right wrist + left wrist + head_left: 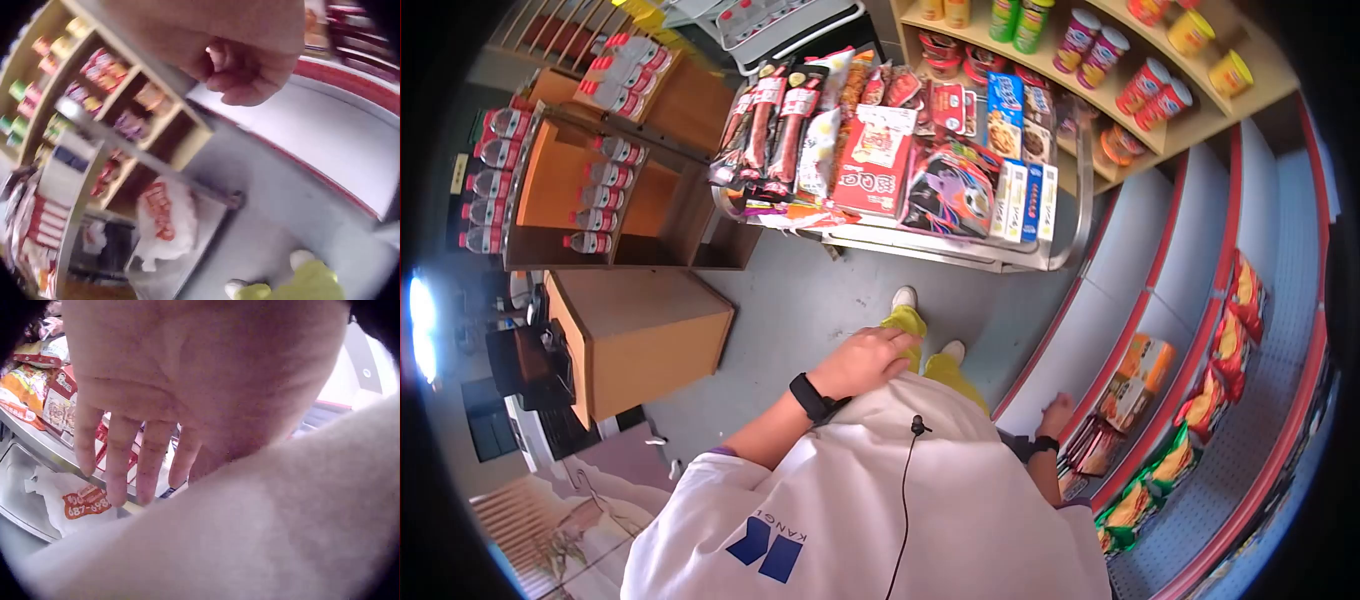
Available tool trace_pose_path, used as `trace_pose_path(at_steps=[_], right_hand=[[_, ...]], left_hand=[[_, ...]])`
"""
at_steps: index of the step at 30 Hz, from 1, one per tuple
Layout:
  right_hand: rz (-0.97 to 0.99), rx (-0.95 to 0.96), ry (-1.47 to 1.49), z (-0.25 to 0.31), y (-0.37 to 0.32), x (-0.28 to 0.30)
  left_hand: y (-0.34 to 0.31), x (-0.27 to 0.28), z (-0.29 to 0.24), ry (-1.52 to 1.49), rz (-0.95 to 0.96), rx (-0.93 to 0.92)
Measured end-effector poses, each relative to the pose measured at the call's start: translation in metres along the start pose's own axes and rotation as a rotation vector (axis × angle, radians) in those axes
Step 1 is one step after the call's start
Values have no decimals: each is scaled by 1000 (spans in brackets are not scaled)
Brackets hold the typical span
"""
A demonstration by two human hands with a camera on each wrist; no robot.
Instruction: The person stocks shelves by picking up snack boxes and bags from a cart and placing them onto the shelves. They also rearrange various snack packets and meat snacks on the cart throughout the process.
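Note:
My left hand [865, 362] is in front of the white shirt [850, 500], its fingers extended and holding nothing. In the left wrist view the palm [206, 369] faces the camera, with the shirt cloth close below it. My right hand [1055, 415] hangs at the side by the lower shelf [1055, 375]. Its fingers [247, 90] curl loosely around nothing in the right wrist view. Ahead stands a metal cart [960, 250] loaded with a red box [875, 160], sausage packs [795, 125], a blue cookie box [1005, 100] and other snack packages.
Right of me, red-edged shelves hold chip bags [1230, 350] and boxed food [1135, 380]. A wooden shelf [1190, 135] with canisters stands behind the cart, whose lower tier bears a white plastic bag [169, 219]. At left are bottled drinks [605, 195] and a wooden counter [650, 340].

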State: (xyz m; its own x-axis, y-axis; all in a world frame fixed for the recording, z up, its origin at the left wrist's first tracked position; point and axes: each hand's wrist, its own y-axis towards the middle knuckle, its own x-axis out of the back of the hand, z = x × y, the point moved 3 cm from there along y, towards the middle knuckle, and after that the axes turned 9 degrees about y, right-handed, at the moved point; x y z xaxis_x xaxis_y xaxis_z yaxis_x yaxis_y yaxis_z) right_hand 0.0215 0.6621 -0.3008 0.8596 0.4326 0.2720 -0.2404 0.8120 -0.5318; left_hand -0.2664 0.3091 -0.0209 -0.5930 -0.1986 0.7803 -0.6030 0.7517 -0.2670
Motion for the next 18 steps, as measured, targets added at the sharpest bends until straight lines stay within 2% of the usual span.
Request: trace_pose_path(at_steps=[1, 3, 4, 6, 7, 8, 9, 10, 11, 13, 15, 18], right_hand=[[63, 228, -134, 51, -7, -47], [301, 398, -83, 142, -14, -119], [355, 450, -86, 193, -29, -154], [497, 531, -65, 276, -50, -220], [587, 558, -41, 306, -55, -252], [695, 576, -95, 333, -62, -284], [803, 590, -151, 354, -70, -316], [894, 665, -223, 369, -77, -349], [984, 739, -296, 381, -87, -381], [1121, 825, -471, 399, -117, -435], [1248, 843, -571, 390, -117, -487], [1229, 960, -863, 381, -121, -539]], left_hand=[[-1, 2, 9, -10, -16, 5], [-3, 11, 33, -36, -146, 56], [-3, 13, 46, -45, -160, 58], [-3, 12, 83, -524, -182, 341], [0, 9, 100, -536, -190, 342], [3, 3, 123, -862, -204, 473], [7, 1, 139, -1190, -208, 602], [15, 9, 149, -1342, -124, 628], [24, 13, 158, -1354, -125, 625], [44, 7, 173, -1589, -216, 697], [61, 5, 181, -1676, -236, 718], [81, 1, 192, -1910, -314, 766]])
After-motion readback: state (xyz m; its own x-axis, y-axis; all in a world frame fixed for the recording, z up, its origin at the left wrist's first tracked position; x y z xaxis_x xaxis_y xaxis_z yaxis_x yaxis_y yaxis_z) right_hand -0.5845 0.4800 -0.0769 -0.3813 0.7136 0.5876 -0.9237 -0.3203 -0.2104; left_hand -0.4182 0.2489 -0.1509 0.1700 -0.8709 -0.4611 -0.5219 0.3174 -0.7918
